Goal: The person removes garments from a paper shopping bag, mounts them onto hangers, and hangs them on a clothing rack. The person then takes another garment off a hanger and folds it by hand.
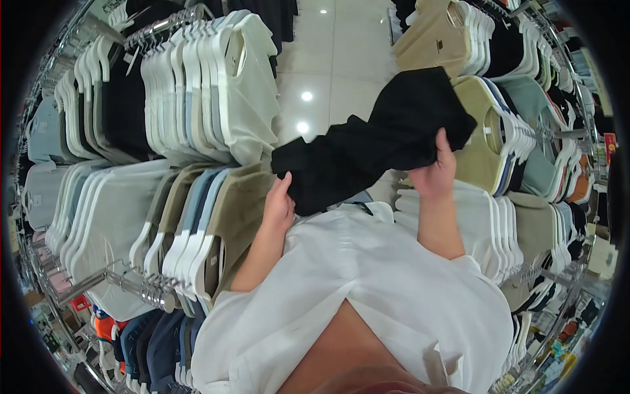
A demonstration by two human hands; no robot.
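Note:
A black garment [374, 134], its exact kind hidden by the folds, stretches between my two hands in front of my white shirt [354, 256]. My left hand [280, 202] grips its lower left end, thumb on top of the cloth. Around the wider right end, my right hand [436, 167] is closed, thumb upright against the fabric and fingers underneath. The right end is held higher than the left. Beyond it on the right hangs an olive-yellow top [477, 125], close to the black cloth.
Racks of tops on white hangers line both sides: white shirts [246, 85] and a taupe shirt [239, 203] on the left, beige [433, 39] and grey-green [525, 105] tops on the right. A metal rail end [164, 301] juts out at lower left. Shiny floor tiles [321, 59] run between the racks.

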